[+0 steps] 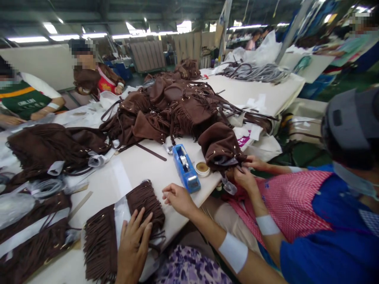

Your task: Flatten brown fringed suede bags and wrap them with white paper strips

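My left hand [134,240] lies with spread fingers on a dark brown fringed bag [145,197], across a strip of white paper [121,217] wrapped around it. To its right, my right hand [179,200] hovers over the table edge, thumb and fingers drawn together. Whatever may be between those fingertips is too small to make out. Just beyond that hand stands a blue tape dispenser [186,169], with a small round white tub [202,169] of brownish stuff beside it.
Brown fringed bags [189,110] are heaped along the table [118,169]. More bags and a coiled grey cord [47,187] lie at left. At right, a co-worker in a red checked apron [296,201] handles a brown drawstring bag [220,146]. Other people stand across the table.
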Demonstrator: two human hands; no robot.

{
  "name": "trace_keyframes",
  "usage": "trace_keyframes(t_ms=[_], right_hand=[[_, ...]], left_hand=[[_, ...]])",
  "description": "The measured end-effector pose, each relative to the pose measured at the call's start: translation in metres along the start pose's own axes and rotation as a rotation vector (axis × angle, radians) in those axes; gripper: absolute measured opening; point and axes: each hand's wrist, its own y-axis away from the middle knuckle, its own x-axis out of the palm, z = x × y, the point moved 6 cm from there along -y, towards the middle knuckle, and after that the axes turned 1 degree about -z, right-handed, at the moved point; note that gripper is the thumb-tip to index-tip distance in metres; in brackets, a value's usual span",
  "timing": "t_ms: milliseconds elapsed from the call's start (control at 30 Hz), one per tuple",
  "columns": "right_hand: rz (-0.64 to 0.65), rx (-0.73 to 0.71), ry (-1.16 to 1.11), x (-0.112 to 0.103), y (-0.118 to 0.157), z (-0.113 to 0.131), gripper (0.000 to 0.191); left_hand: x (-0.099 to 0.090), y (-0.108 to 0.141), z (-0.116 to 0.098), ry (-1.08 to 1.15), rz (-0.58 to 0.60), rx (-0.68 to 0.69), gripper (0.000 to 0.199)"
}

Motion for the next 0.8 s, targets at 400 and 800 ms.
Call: trace_keyframes(t_ms=[400,800], right_hand=[[0.069,-0.047,0.544,0.025,0.021,-0.016,0.057],[0.044,-0.061,0.715,0.058,-0.007,-0.031,0.068]], left_hand=[[-0.077,0.062,0.037,0.127,-0.170,-0.462,0.049],[-0.075,0.086,0.143,0.368,-0.304,-0.847,0.040]])
